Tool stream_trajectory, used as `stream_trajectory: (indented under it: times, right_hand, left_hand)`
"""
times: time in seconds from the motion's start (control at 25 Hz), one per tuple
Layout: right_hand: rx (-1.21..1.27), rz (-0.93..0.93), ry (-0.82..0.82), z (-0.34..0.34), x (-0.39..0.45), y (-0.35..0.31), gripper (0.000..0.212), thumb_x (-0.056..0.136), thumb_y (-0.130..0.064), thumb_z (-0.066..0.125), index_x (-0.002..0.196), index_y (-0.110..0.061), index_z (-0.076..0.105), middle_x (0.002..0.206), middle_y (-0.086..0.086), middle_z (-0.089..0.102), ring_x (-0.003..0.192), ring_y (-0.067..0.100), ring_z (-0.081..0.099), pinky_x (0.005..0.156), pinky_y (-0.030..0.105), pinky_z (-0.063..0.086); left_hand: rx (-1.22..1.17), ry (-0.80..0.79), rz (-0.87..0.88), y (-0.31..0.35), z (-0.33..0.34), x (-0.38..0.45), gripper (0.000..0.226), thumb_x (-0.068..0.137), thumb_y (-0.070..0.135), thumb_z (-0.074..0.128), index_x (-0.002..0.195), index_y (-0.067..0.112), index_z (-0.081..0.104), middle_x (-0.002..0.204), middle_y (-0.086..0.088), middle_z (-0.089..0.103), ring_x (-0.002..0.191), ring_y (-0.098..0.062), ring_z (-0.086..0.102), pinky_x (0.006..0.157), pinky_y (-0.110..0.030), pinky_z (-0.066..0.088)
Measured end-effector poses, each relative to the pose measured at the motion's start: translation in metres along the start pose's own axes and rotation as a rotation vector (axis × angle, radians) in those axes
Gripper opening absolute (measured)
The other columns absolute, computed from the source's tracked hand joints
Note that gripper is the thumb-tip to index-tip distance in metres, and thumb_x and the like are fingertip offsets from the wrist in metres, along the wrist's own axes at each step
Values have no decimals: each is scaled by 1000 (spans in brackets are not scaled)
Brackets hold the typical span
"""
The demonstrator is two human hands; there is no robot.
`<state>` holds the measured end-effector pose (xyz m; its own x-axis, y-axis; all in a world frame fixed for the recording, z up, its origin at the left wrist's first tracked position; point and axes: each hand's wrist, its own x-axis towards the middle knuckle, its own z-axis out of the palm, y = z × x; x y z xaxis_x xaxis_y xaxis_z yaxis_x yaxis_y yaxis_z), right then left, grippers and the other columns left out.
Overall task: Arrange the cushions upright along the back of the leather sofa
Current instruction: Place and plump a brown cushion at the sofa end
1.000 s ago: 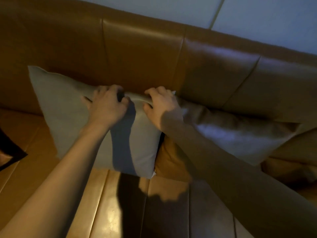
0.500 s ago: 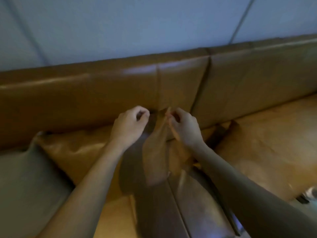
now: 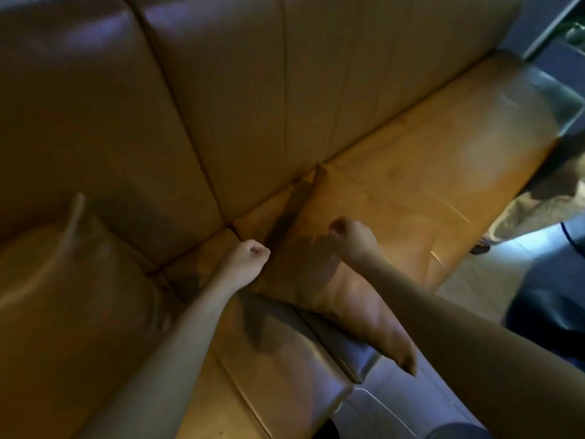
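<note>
A tan cushion [image 3: 357, 299] lies slanted on the seat of the brown leather sofa [image 3: 240, 99]. Its far corner touches the crease under the backrest and its near corner hangs over the seat's front edge. My left hand [image 3: 248, 261] is curled in a fist on the cushion's left edge. My right hand [image 3: 351, 237] is closed on the cushion's upper face, casting a shadow to its left. A second tan cushion [image 3: 72, 280] leans upright against the backrest at the left.
To the right of the cushion the sofa seat [image 3: 449, 160] runs on to the sofa's end. A beige crumpled thing [image 3: 538, 204] and a dark cable [image 3: 569, 236] lie on the pale floor at the right. A dark bulky object [image 3: 544, 305] sits near my right forearm.
The view swung right, from a grey cushion to a tan one. Half a second ago both hands pinched its top edge upright at the backrest; now it lies slanted on the seat.
</note>
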<state>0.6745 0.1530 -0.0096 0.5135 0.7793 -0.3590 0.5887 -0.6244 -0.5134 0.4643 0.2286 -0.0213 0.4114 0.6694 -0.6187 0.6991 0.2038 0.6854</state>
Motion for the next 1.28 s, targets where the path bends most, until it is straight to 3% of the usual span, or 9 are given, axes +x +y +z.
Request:
stream_trajectory:
  times: [0.12,0.24,0.4,0.56,0.72,1.0,1.08,1.16,1.28]
  right_hand:
    - [-102,87,46,5,20,35,36,97,-36,49,126,-14,58,131,14,51,121,34,46,97,43,44]
    - [-108,263,127,10,28,59,62,88,-57,56,133,-16,44,150,14,30,139,36,23,105,58,32]
    - [-21,471,49,10,34,84,122,61,-83,61,154,-31,3,164,-2,-15,149,32,-17,101,80,10]
    - [-27,493,-19,12,43,91,135,55,-87,62,152,-36,-17,160,-5,-29,146,35,-26,97,84,7]
    - [-14,489,-36,14,54,95,129,60,-85,60,152,-36,-16,161,-4,-27,147,36,-24,96,85,6]
    - [29,462,58,8,47,103,119,61,-90,51,155,-35,3,165,-3,-9,149,34,-13,102,80,4]
    - [63,452,116,0,40,106,116,63,-90,49,155,-29,11,165,2,0,151,31,-6,108,74,6]
    - [137,427,207,-4,35,102,113,68,-86,49,152,-16,20,164,7,9,151,28,0,111,68,11]
    - [317,331,403,-13,38,81,101,77,-74,54,144,-3,29,160,13,20,149,29,12,113,59,18]
  left_hand:
    - [2,0,-71,-2,31,26,40,97,39,51,131,18,50,136,-8,53,119,-25,53,98,-37,45]
    - [4,20,-104,-1,51,42,63,92,51,53,145,20,35,151,-6,37,135,-30,41,105,-41,40]
    - [-59,-39,-162,2,71,62,90,83,65,55,153,23,17,158,-6,27,141,-33,33,112,-47,35]
    - [-99,-24,-225,-2,80,71,100,80,66,57,155,21,8,161,-6,21,145,-32,25,115,-47,30]
    - [-197,-24,-244,0,81,79,104,75,66,63,155,20,13,159,-6,26,144,-31,29,113,-45,32]
    - [-280,109,-68,19,87,74,73,86,38,69,146,11,36,139,-2,48,131,-27,45,96,-33,38]
    - [-180,149,48,34,79,70,60,86,41,68,135,13,49,123,5,54,118,-23,53,94,-33,42]
    - [34,214,173,53,63,67,55,80,54,67,121,18,58,118,1,64,113,-26,58,94,-40,46]
    - [439,363,289,80,38,57,51,82,60,59,118,24,57,116,-1,63,116,-29,53,93,-43,35]
